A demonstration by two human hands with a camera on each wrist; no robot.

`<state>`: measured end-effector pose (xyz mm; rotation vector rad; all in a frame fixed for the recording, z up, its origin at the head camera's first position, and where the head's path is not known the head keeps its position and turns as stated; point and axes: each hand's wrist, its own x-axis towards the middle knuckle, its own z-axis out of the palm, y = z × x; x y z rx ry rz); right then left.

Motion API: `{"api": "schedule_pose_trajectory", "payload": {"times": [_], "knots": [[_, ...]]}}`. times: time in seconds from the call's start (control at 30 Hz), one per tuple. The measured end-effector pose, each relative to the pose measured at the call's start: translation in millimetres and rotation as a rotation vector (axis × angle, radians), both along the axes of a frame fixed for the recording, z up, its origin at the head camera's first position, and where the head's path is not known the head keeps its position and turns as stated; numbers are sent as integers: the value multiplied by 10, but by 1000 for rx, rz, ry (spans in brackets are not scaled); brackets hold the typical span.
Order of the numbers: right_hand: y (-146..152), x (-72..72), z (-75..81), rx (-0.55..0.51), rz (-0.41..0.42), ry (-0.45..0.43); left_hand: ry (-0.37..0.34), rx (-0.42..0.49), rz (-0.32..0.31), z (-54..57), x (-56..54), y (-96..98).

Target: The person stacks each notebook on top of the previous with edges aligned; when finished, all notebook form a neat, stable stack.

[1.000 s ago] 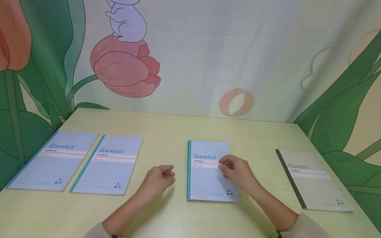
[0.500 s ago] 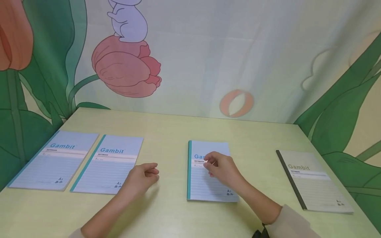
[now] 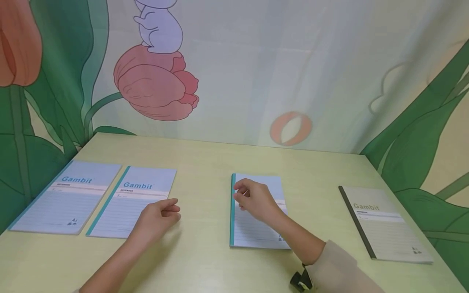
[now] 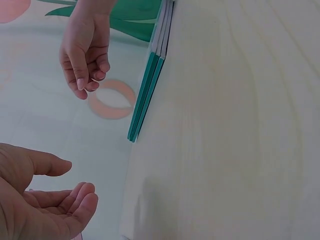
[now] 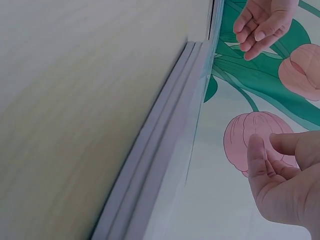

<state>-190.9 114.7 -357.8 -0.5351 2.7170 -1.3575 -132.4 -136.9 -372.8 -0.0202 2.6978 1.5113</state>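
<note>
A teal-spined notebook stack (image 3: 253,234) lies flat at mid-table; the left wrist view shows two teal spines (image 4: 146,100) one on top of the other. Above the top cover hovers my right hand (image 3: 256,201), its fingers loosely bent and holding nothing. My left hand (image 3: 154,221) is in the air over the lower right corner of another teal-spined Gambit notebook (image 3: 121,207), thumb apart from the fingers and nothing between them. In the right wrist view, the right hand (image 5: 285,187) is apart from the stack's page edges (image 5: 155,140).
A blue-spined Gambit notebook (image 3: 69,199) lies along the table's left edge. Near the right edge is a notebook with a dark spine (image 3: 388,228). Behind the pale table (image 3: 205,158) hangs a curtain (image 3: 234,73) printed with flowers.
Both hands have drifted left. The right hand has passed from the stack's right side toward its spine; the left hand has come over the neighbouring notebook. All the notebooks stay where they were.
</note>
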Motion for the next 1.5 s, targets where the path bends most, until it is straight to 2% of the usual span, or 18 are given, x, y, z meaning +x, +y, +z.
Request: {"api": "schedule_pose_trajectory", "payload": {"times": [0.5, 1.07, 1.27, 1.5], "knots": [[-406, -112, 100, -92, 29, -59, 8, -63, 35, 15, 70, -340], [-987, -290, 205, -93, 36, -99, -37, -112, 75, 48, 149, -605], [-1150, -343, 212, -106, 31, -108, 1, -128, 99, 81, 204, -714], [-1340, -387, 175, -212, 39, -173, 42, -159, 115, 96, 269, -798]]}}
